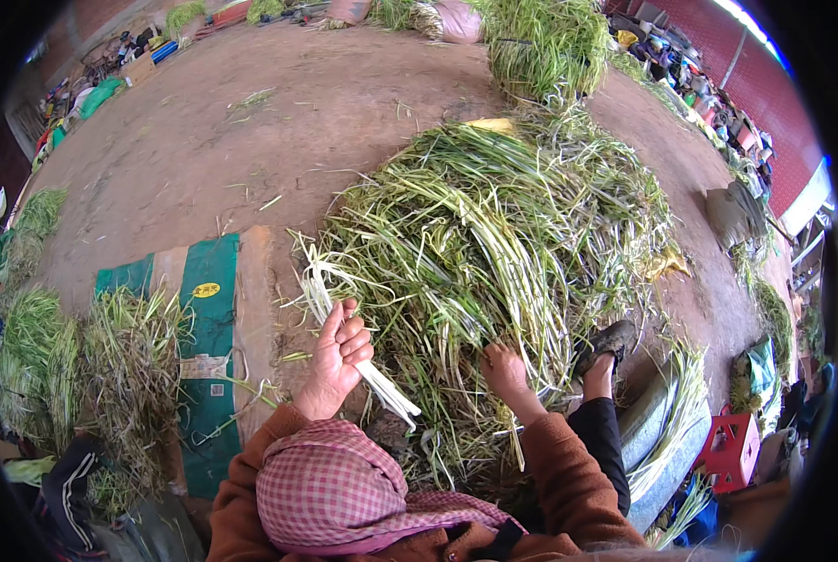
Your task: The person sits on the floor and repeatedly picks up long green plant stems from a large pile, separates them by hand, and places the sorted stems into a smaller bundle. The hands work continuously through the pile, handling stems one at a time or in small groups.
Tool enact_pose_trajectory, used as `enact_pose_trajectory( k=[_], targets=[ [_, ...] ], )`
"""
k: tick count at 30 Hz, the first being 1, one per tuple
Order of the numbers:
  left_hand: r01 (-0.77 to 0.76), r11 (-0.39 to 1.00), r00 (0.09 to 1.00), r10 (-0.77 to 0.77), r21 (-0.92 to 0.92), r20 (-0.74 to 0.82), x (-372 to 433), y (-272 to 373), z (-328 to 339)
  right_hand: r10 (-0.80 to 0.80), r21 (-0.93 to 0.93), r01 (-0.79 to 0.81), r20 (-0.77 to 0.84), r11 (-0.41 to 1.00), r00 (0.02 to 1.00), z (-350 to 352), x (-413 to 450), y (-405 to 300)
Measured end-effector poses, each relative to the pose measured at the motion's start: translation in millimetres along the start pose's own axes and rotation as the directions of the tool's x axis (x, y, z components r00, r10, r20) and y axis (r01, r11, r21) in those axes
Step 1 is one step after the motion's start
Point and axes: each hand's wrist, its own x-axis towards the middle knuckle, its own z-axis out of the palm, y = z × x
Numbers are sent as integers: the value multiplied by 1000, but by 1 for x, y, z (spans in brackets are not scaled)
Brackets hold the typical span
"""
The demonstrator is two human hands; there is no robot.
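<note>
My left hand point(339, 355) is closed around a bunch of pale, trimmed-looking stalks point(388, 395). Their loose ends stick out above the fist and slant down to the right below it. My right hand point(506, 374) reaches into the near side of a broad heap of long green-and-white leafy stalks point(447, 232), probably chives. Its fingertips are hidden among the leaves, so whether they grip any is unclear. Between my brown-sleeved arms is a pink checked cloth point(331, 481).
To the left, a green-and-tan woven sack point(208, 407) lies flat beside more leafy bundles point(134, 372). A shod foot point(605, 344) rests at the heap's right edge. Pale stalks point(672, 421) lie over a grey-blue bundle point(682, 449) near a red plastic stool point(731, 449). A tall green bundle point(552, 49) stands behind.
</note>
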Motion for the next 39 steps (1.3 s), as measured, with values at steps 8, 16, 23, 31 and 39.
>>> enact_pose_trajectory(
  k=[8, 16, 23, 31, 39],
  targets=[
    [38, 998, 999, -39, 40, 15, 0, -7, -2, 74, 261, -94, 86, 961, 994, 8, -24, -24],
    [26, 999, 1000, -27, 43, 16, 1, -5, -6, -110, 183, 133, -131, 974, 985, 0, -64, -53],
    [64, 943, 960, 31, 327, -279, -3, -22, -10, -152, 355, 195, -146, 914, 978, -32, -99, -88],
    [459, 750, 801, -118, 475, -587, -13, -61, -30, -45, 607, -25, 100, 794, 994, -47, -93, -114],
    [404, 709, 914, -287, 578, -287, -13, -54, -14, 21, 760, -378, 434, 529, 901, -42, -83, -111]
  ],
)
